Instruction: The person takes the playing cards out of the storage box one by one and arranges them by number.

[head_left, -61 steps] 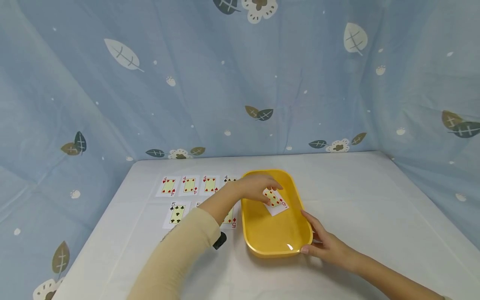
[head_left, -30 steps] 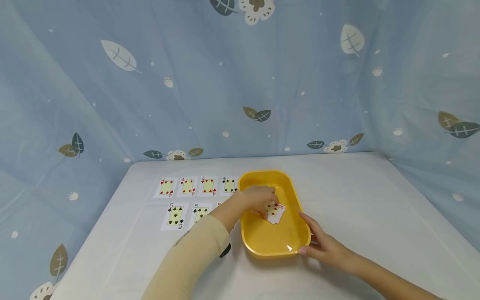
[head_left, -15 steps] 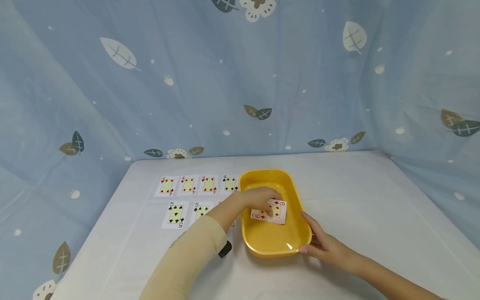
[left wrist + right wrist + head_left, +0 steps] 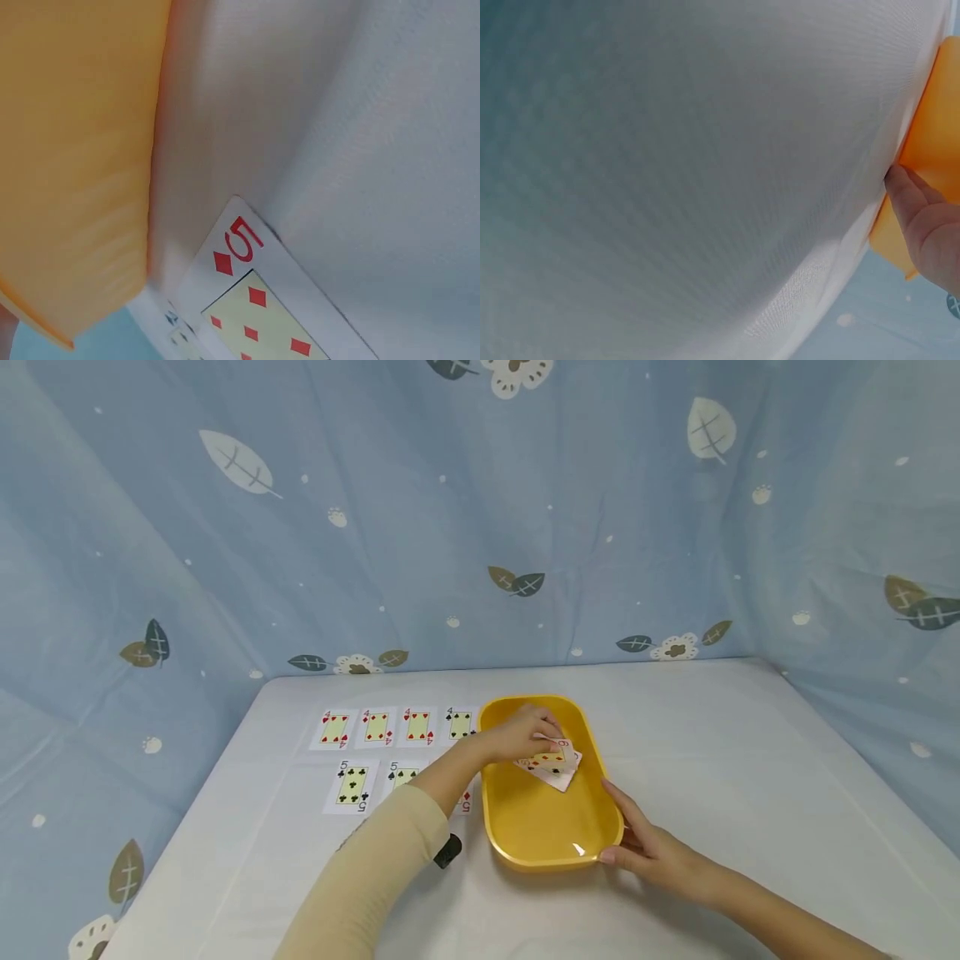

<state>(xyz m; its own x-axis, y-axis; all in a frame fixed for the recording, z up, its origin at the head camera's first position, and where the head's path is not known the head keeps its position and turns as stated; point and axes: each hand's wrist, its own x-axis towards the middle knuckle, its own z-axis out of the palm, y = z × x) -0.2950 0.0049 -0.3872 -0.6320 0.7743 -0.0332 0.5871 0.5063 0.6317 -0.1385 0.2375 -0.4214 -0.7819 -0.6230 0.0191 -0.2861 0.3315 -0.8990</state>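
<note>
My left hand [image 4: 521,735] reaches into a yellow plastic tray [image 4: 551,852] and pinches a six of diamonds playing card [image 4: 553,756]. At least one more card [image 4: 557,781] shows beneath it, fanned out at an angle. The right hand [image 4: 656,856] holds the tray by its near right side, fingers spread along the rim and corner. In the right wrist view, the fingers [image 4: 907,196] press against the outer wall of the tray. The tray's side [image 4: 82,150] fills the left of the left wrist view, with the inside of the tray hidden there.
Left of the tray lies a row of fours, among them a four of hearts [image 4: 334,729]. Below it is a row of fives with a five of clubs [image 4: 352,787] and a five of diamonds [image 4: 255,315], partly covered by my left arm. A patterned blue curtain [image 4: 480,510] hangs behind the white table [image 4: 712,735].
My left hand has shifted the cards inside the tray, turned the six of diamonds and then moved it slightly toward the far end. The right hand has kept its hold on the tray.
</note>
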